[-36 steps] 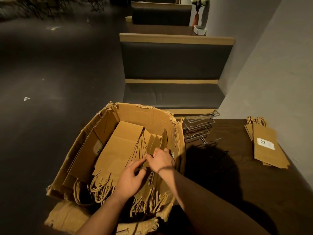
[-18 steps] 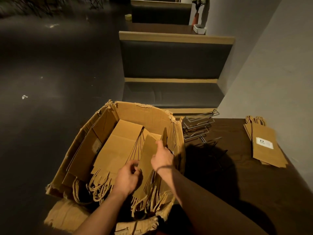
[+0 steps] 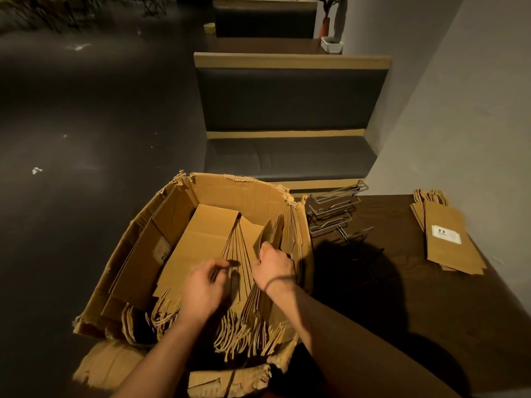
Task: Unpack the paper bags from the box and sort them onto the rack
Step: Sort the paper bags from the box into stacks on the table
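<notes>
Mostly I still have everything ahead of me: the torn brown cardboard box (image 3: 230, 202) holds rows of flat brown paper bags (image 3: 241, 254), the wire metal rack (image 3: 334, 214) just right of the box looks bare, and only a small stack of labelled brown bags (image 3: 448, 239) lies further right on the dark wooden table (image 3: 402, 282). My right hand (image 3: 274, 267) pinches a bag's edge, and my left hand (image 3: 202, 291), close beside it, curls into the bags. Beyond the box stands a dark padded bench (image 3: 287, 110), and left of the box lies dim glossy floor (image 3: 86, 124).

Your view is dim and warm-toned. Light from above and behind you casts your shadow over the wooden table (image 3: 431, 297) right of the cardboard box (image 3: 230, 193). Your left hand (image 3: 201, 291) is motion-blurred. Wide-angle distortion bends the wall beyond the box.
</notes>
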Tool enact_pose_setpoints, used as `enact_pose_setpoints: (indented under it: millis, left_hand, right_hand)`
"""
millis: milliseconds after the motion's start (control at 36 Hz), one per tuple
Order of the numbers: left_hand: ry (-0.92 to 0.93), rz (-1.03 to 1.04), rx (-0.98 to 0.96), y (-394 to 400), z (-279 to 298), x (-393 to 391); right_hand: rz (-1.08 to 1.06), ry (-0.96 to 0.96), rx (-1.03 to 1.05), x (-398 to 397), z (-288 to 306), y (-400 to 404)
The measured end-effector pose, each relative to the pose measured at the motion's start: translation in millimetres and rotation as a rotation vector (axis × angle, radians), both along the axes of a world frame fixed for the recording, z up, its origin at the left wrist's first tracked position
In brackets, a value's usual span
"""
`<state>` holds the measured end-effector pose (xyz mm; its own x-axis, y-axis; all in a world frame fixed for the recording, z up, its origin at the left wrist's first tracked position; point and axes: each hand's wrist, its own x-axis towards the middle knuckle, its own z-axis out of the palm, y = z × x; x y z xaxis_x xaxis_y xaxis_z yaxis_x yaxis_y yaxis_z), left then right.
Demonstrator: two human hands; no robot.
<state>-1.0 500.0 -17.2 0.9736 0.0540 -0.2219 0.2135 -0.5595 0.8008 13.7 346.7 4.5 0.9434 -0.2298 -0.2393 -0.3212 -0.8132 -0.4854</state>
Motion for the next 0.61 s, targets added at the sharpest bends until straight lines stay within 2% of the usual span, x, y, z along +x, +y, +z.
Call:
enact_pose_setpoints:
  millis: [56,111,194,250,389,611]
  left_hand:
    - [-0.003,-0.074,0.386,17,-9,14]
    - [0.11,-0.088,0.534,35,-18,24]
    - [0.3,-0.068,0.502,52,-25,32]
    - [0.329,-0.09,0.466,55,-28,35]
    - [0.281,-0.18,0.496,54,-24,38]
    - [0.086,-0.343,0.703,44,-8,35]
  right_hand:
    - [-0.013,-0.006,0.014,-1,1,-2]
    - [-0.026,-0.013,0.03,-2,1,-2]
    - [-0.039,-0.028,0.071,-2,0,0]
    - [-0.028,-0.038,0.067,-2,1,1]
    - [0.021,-0.102,0.023,-1,3,2]
    - [0.067,-0.205,0.041,7,20,0]
